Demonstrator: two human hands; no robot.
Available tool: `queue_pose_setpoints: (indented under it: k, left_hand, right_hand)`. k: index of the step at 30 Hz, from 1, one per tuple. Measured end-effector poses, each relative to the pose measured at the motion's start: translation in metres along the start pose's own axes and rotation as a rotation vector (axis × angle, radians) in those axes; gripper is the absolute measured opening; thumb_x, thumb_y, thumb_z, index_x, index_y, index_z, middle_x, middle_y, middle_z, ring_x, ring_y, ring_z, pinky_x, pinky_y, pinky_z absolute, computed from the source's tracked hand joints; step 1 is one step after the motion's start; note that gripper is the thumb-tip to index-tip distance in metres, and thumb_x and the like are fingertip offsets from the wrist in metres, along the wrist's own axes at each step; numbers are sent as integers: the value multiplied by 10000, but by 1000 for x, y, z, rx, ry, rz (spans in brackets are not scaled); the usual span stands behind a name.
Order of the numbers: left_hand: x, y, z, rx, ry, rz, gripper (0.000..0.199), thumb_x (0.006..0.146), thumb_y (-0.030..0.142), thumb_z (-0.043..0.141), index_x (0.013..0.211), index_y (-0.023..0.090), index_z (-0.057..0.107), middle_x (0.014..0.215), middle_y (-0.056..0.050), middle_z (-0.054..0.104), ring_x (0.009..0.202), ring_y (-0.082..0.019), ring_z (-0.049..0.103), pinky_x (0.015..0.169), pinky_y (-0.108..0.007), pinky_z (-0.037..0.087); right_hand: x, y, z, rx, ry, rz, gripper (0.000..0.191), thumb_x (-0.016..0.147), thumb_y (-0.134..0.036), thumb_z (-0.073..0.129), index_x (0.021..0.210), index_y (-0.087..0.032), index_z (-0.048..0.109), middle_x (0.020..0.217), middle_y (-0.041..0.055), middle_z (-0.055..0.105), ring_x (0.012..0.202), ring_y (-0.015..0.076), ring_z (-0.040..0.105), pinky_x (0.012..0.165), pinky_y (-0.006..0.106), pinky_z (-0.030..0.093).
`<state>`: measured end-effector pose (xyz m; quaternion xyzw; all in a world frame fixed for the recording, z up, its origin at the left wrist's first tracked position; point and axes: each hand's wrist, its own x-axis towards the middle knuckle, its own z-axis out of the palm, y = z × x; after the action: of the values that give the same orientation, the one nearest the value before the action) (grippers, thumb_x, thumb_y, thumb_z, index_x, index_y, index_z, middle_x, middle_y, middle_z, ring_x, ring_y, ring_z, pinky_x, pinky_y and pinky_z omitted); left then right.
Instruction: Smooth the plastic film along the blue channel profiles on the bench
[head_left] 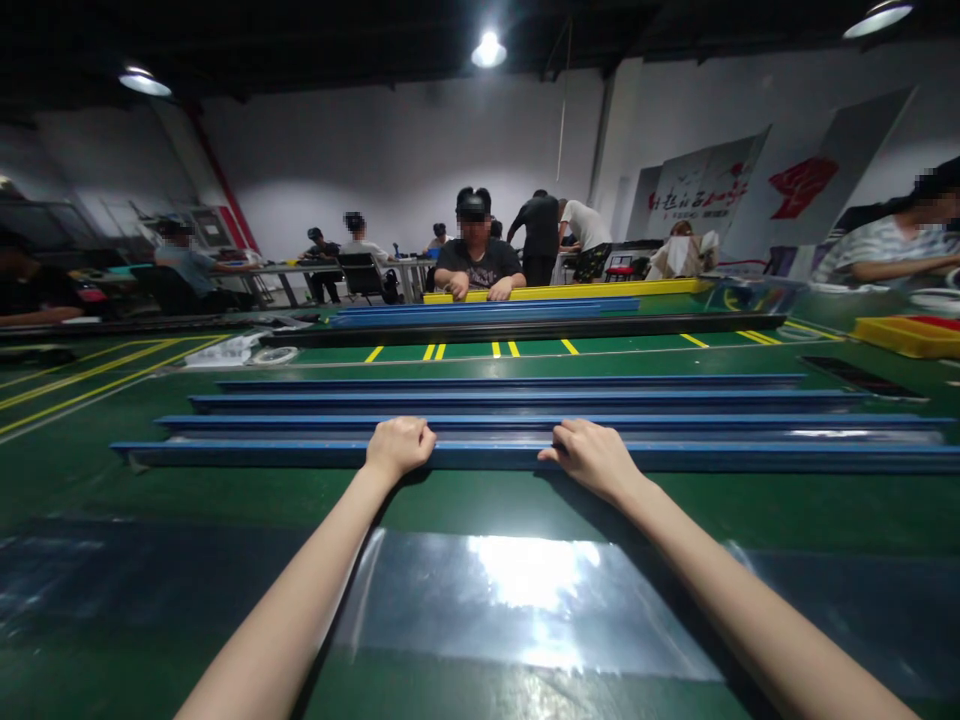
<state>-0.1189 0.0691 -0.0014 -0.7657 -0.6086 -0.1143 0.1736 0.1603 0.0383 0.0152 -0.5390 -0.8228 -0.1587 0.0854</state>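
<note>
Several long blue channels lie side by side across the green table. My left hand (402, 445) is closed over the nearest blue channel (487, 456), left of its middle, fingers curled over the upper edge. Further right on that same channel, my right hand (589, 452) is closed too, its fingers bent over the edge and the thumb on the near side. Behind it lies the second channel (495, 422), close to my fingertips. A clear plastic sheet (420, 600) lies flat under my forearms.
Beyond the channels, a long black bar (525, 328) crosses the table. Past it are more blue strips (480, 312) and a yellow bar (600, 290), where a person (480, 260) sits. A dark flat object (862, 378) and yellow tray (904, 337) are at the right.
</note>
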Motion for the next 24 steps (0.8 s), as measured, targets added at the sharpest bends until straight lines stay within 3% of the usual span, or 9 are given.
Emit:
queue_pose_setpoints:
  k: [10, 19, 24]
  left_hand:
    - [26, -13, 14, -18, -19, 16, 343, 757, 249, 283, 652, 159, 596, 723, -96, 644, 696, -207, 592, 589, -277, 398]
    - [41, -19, 21, 8, -33, 18, 317, 748, 237, 292, 643, 167, 583, 704, -83, 635, 685, -190, 579, 577, -261, 395]
    - [41, -20, 21, -44, -44, 55, 296, 783, 228, 286, 659, 172, 548, 702, -69, 599, 697, -183, 550, 614, -271, 396]
  right_hand:
    - [23, 6, 17, 16, 72, -26, 344, 832, -437, 378, 739, -162, 563, 782, 57, 596, 775, 165, 524, 563, 254, 279]
    - [42, 9, 24, 131, 50, 67, 337, 812, -457, 391, 731, -179, 564, 781, 44, 598, 769, 153, 512, 577, 250, 284]
    - [47, 13, 23, 168, 18, 19, 338, 813, -456, 378, 732, -181, 557, 780, 42, 597, 762, 159, 521, 583, 247, 295]
